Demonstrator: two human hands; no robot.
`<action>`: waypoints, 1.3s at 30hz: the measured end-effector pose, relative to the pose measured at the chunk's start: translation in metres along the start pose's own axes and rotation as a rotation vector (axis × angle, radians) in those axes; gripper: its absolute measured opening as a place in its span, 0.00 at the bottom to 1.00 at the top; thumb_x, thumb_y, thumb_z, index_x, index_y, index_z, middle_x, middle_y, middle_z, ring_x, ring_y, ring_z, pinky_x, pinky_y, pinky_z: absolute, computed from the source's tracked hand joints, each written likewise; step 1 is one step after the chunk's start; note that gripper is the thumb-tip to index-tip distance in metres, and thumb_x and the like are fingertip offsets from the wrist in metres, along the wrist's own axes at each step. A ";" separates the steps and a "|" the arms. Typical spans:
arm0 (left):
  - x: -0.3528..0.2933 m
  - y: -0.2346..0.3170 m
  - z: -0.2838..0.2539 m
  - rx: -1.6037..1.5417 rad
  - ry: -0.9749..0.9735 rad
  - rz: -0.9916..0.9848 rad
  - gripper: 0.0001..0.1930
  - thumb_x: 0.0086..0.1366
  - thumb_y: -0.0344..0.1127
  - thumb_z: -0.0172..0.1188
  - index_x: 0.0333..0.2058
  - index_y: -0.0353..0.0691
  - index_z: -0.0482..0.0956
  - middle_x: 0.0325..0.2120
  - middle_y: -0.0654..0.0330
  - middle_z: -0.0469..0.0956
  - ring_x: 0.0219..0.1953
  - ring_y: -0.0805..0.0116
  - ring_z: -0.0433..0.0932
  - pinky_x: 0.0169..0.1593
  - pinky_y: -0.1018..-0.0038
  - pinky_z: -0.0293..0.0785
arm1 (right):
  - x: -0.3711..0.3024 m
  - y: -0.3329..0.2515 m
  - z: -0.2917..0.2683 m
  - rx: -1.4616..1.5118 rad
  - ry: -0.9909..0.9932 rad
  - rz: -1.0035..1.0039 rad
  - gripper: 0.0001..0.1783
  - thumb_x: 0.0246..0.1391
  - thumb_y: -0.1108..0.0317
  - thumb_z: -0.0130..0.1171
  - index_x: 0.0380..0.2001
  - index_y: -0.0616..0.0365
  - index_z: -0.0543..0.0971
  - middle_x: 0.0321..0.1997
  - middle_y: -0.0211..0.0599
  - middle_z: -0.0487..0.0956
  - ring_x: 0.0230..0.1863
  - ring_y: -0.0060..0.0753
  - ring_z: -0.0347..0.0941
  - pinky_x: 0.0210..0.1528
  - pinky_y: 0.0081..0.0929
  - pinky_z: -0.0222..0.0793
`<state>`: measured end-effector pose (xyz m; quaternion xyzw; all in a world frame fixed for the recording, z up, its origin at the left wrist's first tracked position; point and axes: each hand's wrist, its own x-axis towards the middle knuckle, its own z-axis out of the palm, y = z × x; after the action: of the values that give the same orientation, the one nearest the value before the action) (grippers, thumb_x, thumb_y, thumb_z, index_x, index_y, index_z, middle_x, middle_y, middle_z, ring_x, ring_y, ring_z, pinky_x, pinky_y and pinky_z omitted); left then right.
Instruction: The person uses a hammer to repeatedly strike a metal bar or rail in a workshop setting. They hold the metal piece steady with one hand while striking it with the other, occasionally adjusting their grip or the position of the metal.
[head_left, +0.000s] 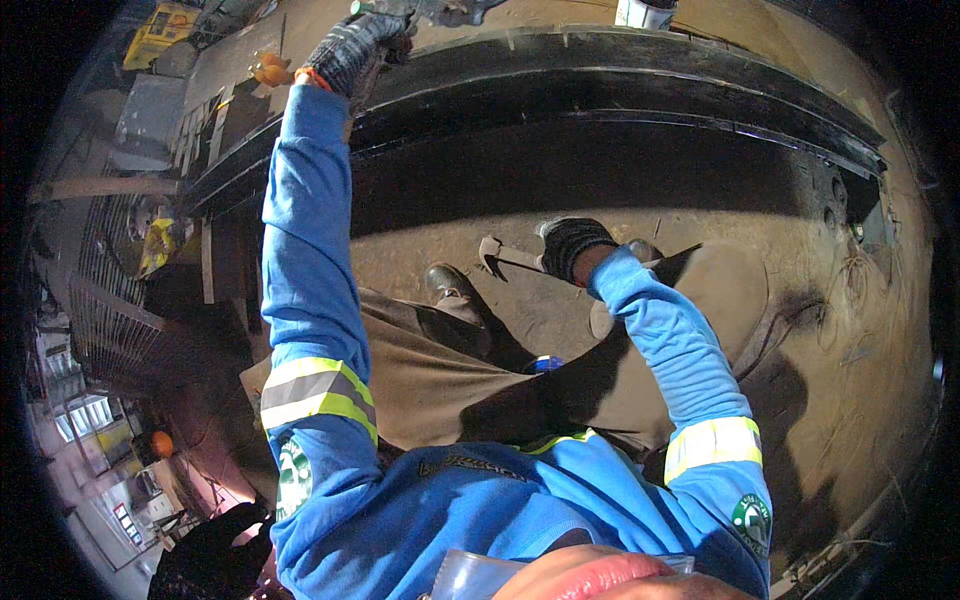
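My right hand (577, 248), in a dark knitted glove, is closed round the handle of a hammer (516, 258). The hammer's head points left, above the floor between my boots (450, 283) and a long dark steel beam (600, 95). My left arm is stretched far forward past the beam's left part. At the upper edge, my left hand (350, 58), in a grey striped glove with an orange cuff, has its fingers curled beside a grey metal piece (450, 10). What lies inside those fingers is mostly hidden.
The beam crosses in front of me from left to right. Beyond it stands a white bucket (645, 14). Metal grating (115, 270) and a yellow machine (160, 35) are at the left. A cable (850, 280) lies on the floor at right. A brown apron (420, 385) covers my lap.
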<state>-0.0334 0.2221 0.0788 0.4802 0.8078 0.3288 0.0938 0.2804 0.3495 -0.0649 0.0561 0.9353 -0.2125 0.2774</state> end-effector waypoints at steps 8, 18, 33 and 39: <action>-0.012 0.059 -0.004 0.462 -0.055 0.347 0.10 0.57 0.33 0.50 0.37 0.41 0.76 0.33 0.54 0.77 0.35 0.61 0.77 0.41 0.72 0.73 | -0.007 -0.015 -0.018 -0.042 -0.096 0.017 0.29 0.45 0.54 0.55 0.50 0.58 0.69 0.53 0.46 0.69 0.54 0.43 0.65 0.56 0.36 0.60; -0.048 -0.047 -0.021 0.685 0.012 -0.150 0.11 0.55 0.35 0.53 0.37 0.41 0.77 0.35 0.52 0.77 0.41 0.60 0.75 0.45 0.71 0.71 | 0.006 -0.008 -0.011 -0.063 -0.104 0.001 0.32 0.44 0.52 0.55 0.51 0.59 0.68 0.50 0.49 0.71 0.51 0.47 0.67 0.53 0.36 0.62; -0.076 -0.144 -0.052 0.585 0.176 -0.469 0.11 0.52 0.33 0.51 0.34 0.42 0.78 0.33 0.52 0.78 0.39 0.53 0.75 0.43 0.65 0.70 | 0.009 -0.003 0.003 -0.076 0.049 -0.041 0.25 0.44 0.55 0.55 0.44 0.57 0.73 0.48 0.46 0.73 0.49 0.46 0.69 0.50 0.37 0.65; -0.053 -0.083 0.002 0.877 0.042 0.058 0.14 0.51 0.28 0.50 0.39 0.42 0.76 0.38 0.52 0.75 0.43 0.55 0.72 0.48 0.67 0.68 | 0.037 0.035 0.021 -0.102 -0.057 0.088 0.31 0.43 0.48 0.55 0.50 0.51 0.70 0.50 0.49 0.71 0.50 0.49 0.67 0.51 0.38 0.64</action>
<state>-0.0643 0.1512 0.0168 0.4903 0.8588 -0.0331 -0.1444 0.2672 0.3717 -0.1141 0.0766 0.9332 -0.1538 0.3156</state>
